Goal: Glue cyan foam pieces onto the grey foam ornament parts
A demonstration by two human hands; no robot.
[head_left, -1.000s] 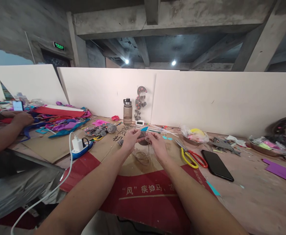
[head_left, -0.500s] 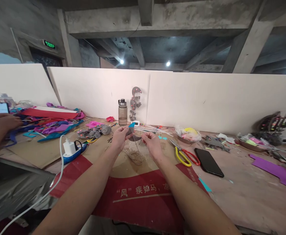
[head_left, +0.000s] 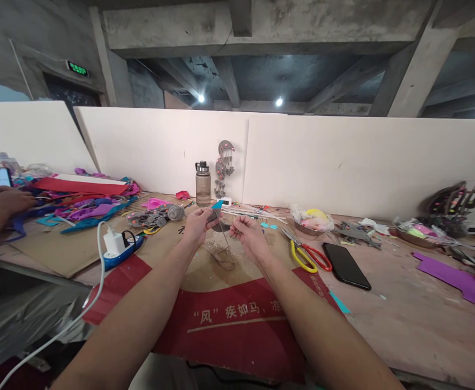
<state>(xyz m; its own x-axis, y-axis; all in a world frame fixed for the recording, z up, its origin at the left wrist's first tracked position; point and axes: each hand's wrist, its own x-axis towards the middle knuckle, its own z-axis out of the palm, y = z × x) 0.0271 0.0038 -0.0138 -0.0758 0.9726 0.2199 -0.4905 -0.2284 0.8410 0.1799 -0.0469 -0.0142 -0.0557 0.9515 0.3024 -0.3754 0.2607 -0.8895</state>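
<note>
Fingers (head_left: 207,214) of the left hand (head_left: 197,227) pinched a blue-and-grey piece (head_left: 217,206) above the far part of the cardboard (head_left: 194,277). Right hand (head_left: 249,234): fingertips pressed together, contents too small to tell. Thin cord (head_left: 226,244) ran down from the left, looping mid-cardboard. Scissors (head_left: 297,246) lay by its right edge.

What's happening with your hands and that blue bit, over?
Left hand: holding blue-tipped grey piece. Right hand: close beside it, grip unclear. Cord: looped on cardboard below. Scissors: off right, clear of both hands.
</note>
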